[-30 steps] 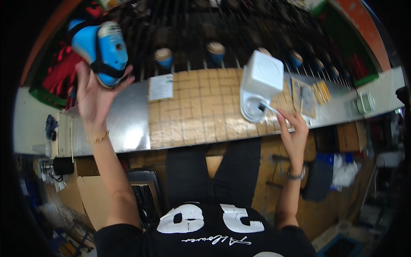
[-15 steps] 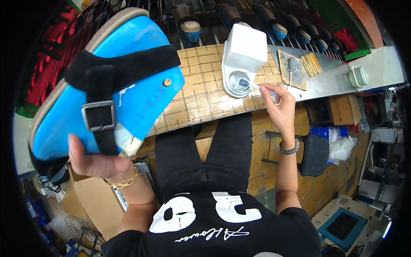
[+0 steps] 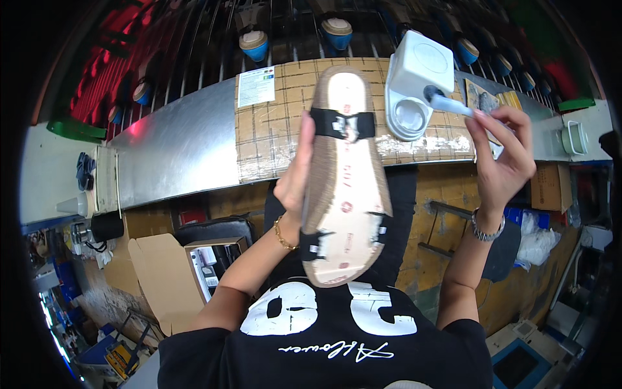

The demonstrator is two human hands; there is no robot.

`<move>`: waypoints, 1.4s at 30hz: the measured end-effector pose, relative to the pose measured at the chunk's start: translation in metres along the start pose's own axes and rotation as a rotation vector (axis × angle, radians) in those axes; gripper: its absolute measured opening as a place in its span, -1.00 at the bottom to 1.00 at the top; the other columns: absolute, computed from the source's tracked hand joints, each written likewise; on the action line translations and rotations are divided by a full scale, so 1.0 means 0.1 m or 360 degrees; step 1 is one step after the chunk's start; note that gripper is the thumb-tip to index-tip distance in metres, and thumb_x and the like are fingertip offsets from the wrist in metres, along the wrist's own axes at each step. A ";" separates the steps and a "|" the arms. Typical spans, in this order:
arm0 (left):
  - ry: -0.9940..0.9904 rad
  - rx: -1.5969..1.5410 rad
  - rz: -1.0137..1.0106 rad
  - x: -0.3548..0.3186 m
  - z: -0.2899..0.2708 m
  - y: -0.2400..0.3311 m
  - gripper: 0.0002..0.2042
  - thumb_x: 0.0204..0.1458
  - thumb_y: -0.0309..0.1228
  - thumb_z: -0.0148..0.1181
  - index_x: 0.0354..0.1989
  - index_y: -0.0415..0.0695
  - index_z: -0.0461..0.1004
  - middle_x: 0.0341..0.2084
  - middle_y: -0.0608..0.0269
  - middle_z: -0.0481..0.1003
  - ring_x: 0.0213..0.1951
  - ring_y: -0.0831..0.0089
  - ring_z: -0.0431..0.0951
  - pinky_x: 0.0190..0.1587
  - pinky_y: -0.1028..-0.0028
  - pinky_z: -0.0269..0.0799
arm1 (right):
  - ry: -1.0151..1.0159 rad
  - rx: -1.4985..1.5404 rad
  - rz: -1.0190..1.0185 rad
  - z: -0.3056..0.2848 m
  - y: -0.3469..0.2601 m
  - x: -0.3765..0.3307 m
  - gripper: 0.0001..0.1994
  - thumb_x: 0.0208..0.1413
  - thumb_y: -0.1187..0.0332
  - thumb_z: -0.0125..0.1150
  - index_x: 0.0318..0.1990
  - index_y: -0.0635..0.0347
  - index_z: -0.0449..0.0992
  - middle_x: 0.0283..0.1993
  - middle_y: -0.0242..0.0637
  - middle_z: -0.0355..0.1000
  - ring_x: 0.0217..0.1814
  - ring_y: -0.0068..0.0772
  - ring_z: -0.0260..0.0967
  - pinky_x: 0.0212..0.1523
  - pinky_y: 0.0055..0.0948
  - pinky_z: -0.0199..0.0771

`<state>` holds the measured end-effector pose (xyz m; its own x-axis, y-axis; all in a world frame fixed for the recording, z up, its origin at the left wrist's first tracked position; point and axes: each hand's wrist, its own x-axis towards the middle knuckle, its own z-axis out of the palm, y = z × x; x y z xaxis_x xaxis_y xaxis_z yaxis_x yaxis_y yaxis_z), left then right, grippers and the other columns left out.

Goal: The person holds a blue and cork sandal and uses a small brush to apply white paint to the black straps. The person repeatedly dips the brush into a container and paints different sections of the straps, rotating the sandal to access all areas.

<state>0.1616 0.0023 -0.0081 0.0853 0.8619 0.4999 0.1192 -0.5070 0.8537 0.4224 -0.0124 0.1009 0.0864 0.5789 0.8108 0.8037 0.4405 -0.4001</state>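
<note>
**A:** Two hands are working above the table (image 3: 175, 155). The left hand (image 3: 295, 178) is gripping a sandal sole (image 3: 346, 188) by its edge and holding it upright in front of the chest, toe end up. The right hand (image 3: 502, 155) is pinching a small brush (image 3: 450, 104) by its pale handle, right beside a white glue pot (image 3: 414, 81) standing on the table.

**B:** What is the sole looking like?

**A:** It is long and oval, with a pale cream face and a tan, cork-like rim. One black strap (image 3: 342, 123) is crossing near the toe, and short black strap ends are sticking out at both sides near the heel. The pot is smooth white plastic, boxy, with a round open well at its front. The table is dull sheet metal, with a taped cardboard mat (image 3: 272, 136) marked in squares.

**B:** What could be going wrong from here?

**A:** I am judging that the one-sided grip is letting the sole tip or twist if the brush presses hard. Glue could also be dripping from the brush onto the black clothing below, or smearing onto the straps, since they are lying close to the pale face.
</note>
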 end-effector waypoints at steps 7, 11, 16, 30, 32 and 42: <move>-0.0301 0.0155 0.0080 0.05 -0.04 0.01 -0.25 0.13 -0.46 0.23 0.45 -0.26 -0.04 0.20 -0.33 0.23 0.05 0.02 0.51 0.09 0.26 0.53 | -0.0302 0.0353 0.0227 0.09 -0.62 0.02 -0.75 -0.17 0.55 0.50 -0.24 0.13 0.76 -0.34 -0.37 0.43 -0.30 -0.53 0.35 -0.31 -0.60 0.26; -0.0456 0.0207 0.0125 0.13 -0.13 0.16 -0.20 0.08 -0.54 0.27 0.46 -0.25 -0.07 0.28 -0.42 0.10 0.16 -0.07 0.43 0.19 0.23 0.45 | -0.0225 0.0189 0.0098 0.16 -0.64 0.10 -0.75 -0.18 0.56 0.49 -0.25 0.12 0.76 -0.36 -0.37 0.41 -0.33 -0.54 0.34 -0.32 -0.60 0.25; -0.0570 0.0246 0.0151 0.16 -0.21 0.25 -0.13 0.00 -0.64 0.31 0.46 -0.25 -0.11 0.38 -0.54 -0.07 0.29 -0.19 0.32 0.31 0.19 0.35 | -0.0177 0.0266 -0.0095 0.15 -0.61 0.20 -0.73 -0.18 0.65 0.45 -0.23 0.22 0.73 -0.26 -0.30 0.41 -0.23 -0.48 0.32 -0.22 -0.57 0.27; -0.0582 0.0245 0.0171 0.17 -0.24 0.38 -0.28 0.16 -0.38 0.04 0.48 -0.20 -0.10 0.34 -0.34 0.06 0.27 0.03 0.37 0.27 0.28 0.39 | -0.0671 0.0596 -0.0068 -0.07 -0.57 0.25 -0.78 -0.16 0.61 0.37 -0.27 0.26 0.71 -0.24 -0.20 0.38 -0.20 -0.39 0.31 -0.22 -0.54 0.22; -0.0490 0.0238 0.0146 0.17 -0.20 0.39 -0.30 0.18 -0.33 0.00 0.48 -0.19 -0.09 0.34 -0.30 0.09 0.26 0.06 0.38 0.26 0.30 0.40 | -0.0643 0.0787 0.0008 0.00 -0.55 0.26 -0.78 -0.10 0.61 0.35 -0.24 0.27 0.71 -0.24 -0.21 0.39 -0.19 -0.40 0.31 -0.20 -0.53 0.24; -0.0148 0.0161 -0.0168 0.38 -0.18 0.46 -0.36 0.32 -0.11 -0.22 0.49 -0.16 -0.08 0.30 -0.13 0.21 0.22 0.25 0.43 0.21 0.37 0.44 | -0.0279 0.0484 0.0435 0.15 -0.89 0.03 -0.76 -0.12 0.59 0.46 -0.23 0.17 0.75 -0.37 -0.38 0.40 -0.32 -0.54 0.30 -0.27 -0.58 0.25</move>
<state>0.1523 0.0117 0.0522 0.1579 0.9077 0.3888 0.2306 -0.4167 0.8793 0.3420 -0.0396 0.1320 0.1492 0.7982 0.5836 0.5534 0.4217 -0.7182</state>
